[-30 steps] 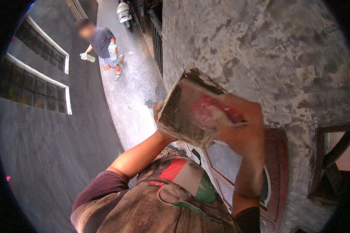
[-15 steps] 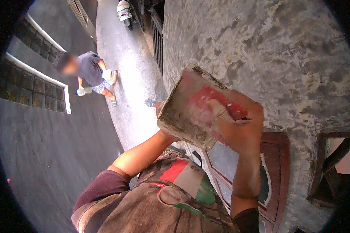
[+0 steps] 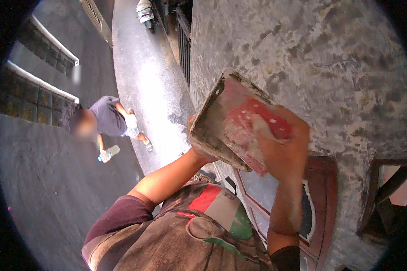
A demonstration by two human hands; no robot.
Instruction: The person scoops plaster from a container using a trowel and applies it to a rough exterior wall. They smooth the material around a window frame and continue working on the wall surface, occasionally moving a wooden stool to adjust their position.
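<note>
A: Since the earlier frame, the passer-by (image 3: 108, 118) is coming nearer along the alley (image 3: 144, 77), and the red hand tool (image 3: 263, 110) is shifting lower across the grey tray (image 3: 215, 128); its lower end is now poking out past the tray's rim.

B: Is the tray moving too?

A: Slightly. It is sitting a little higher and farther right than before, tilting in front of the person's chest.

B: And what is the right hand (image 3: 287, 142) doing?

A: It is clamping the red tool, with the thumb lying along the smeared face. The tool is resting over the tray's right part, but I can't tell how firmly it is pressing there.

B: How about the left hand (image 3: 203, 156)?

A: It is gripping the tray from behind, at the left side. The tray is hiding most of that hand, so I'm not seeing every finger.

B: What is surrounding them?

A: A patchy grey wall (image 3: 312, 58) is rising on the right, with a red-brown door frame (image 3: 326, 203) standing below it. The passer-by is carrying a bottle (image 3: 109, 153), and a motorbike (image 3: 144, 14) is standing farther up the alley.
</note>
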